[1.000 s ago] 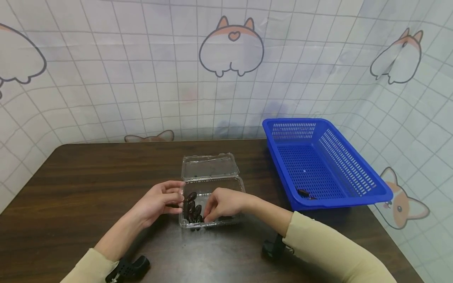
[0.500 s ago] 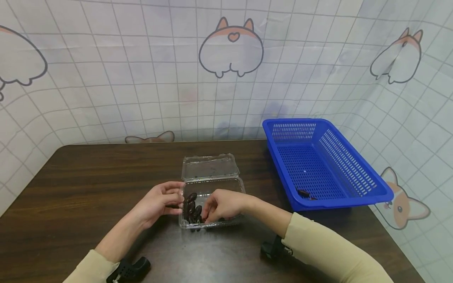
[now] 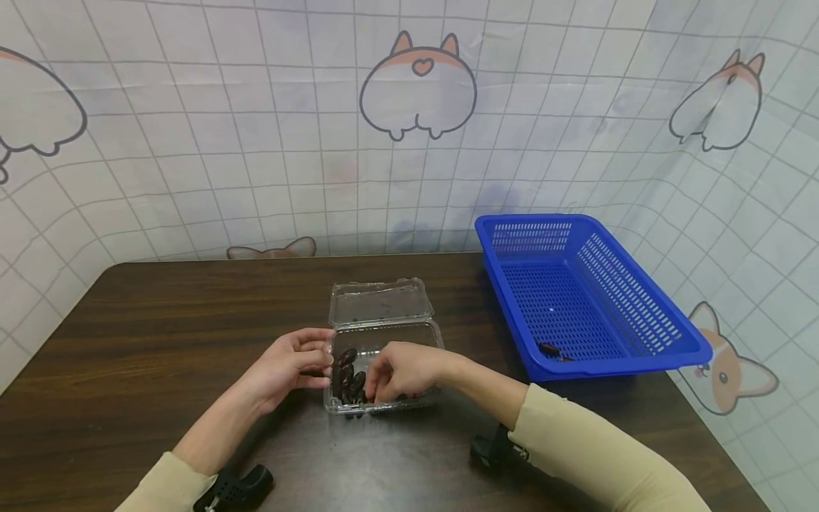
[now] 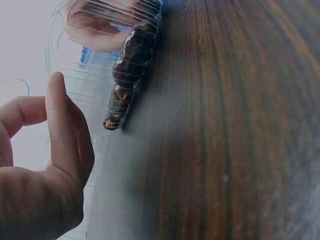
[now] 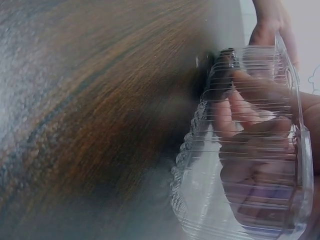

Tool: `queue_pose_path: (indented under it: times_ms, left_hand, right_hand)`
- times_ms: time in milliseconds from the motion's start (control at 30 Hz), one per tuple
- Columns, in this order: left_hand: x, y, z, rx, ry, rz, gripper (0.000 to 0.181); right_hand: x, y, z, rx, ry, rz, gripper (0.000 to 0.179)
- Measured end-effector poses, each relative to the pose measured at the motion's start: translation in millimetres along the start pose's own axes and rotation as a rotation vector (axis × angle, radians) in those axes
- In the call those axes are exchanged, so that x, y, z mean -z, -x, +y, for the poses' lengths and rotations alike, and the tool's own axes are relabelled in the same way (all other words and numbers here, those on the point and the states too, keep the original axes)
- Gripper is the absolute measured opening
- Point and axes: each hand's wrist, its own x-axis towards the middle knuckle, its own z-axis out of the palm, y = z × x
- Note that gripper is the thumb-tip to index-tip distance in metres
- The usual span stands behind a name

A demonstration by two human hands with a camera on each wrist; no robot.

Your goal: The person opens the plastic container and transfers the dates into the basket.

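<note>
Several dark brown, glossy dates (image 3: 348, 377) lie along the left part of a clear plastic clamshell box (image 3: 384, 334), whose lid (image 3: 381, 301) is folded back. My left hand (image 3: 291, 364) touches the box's left side with its fingertips, its fingers fairly straight. Inside the box, my right hand (image 3: 406, 370) has curled fingers and pinches a date beside the others near the front wall. Through the ribbed wall in the right wrist view, the fingertips (image 5: 226, 117) meet a dark date (image 5: 224, 75). The palm hides part of the box floor.
A blue perforated plastic basket (image 3: 595, 299) stands on the right of the dark wooden table (image 3: 179, 313). A couple of dates (image 3: 548, 349) lie in its near left corner. A wall sheet (image 3: 256, 142) with a grid and animal drawings hangs behind the table.
The right hand's fingers have shifted slightly among the dates inside the box. The left hand, box and basket stay in nearly the same places.
</note>
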Motion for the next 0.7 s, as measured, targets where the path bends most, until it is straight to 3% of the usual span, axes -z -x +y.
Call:
queue_pose_path:
  times_ms: [300, 500, 700]
  left_hand:
    - [-0.5, 0.0, -0.9, -0.002, 0.005, -0.001, 0.058]
    - [-0.3, 0.2, -0.8, 0.001, 0.001, 0.004, 0.059]
    - [-0.9, 1.1, 0.6, 0.007, -0.001, 0.008, 0.058]
  right_hand:
    - [0.3, -0.2, -2.4, 0.010, 0.056, -0.010, 0.009]
    - [0.8, 0.1, -2.8, 0.044, 0.027, -0.018, 0.012]
    - [2.5, 1.6, -5.6, 0.026, -0.037, -0.007, 0.009]
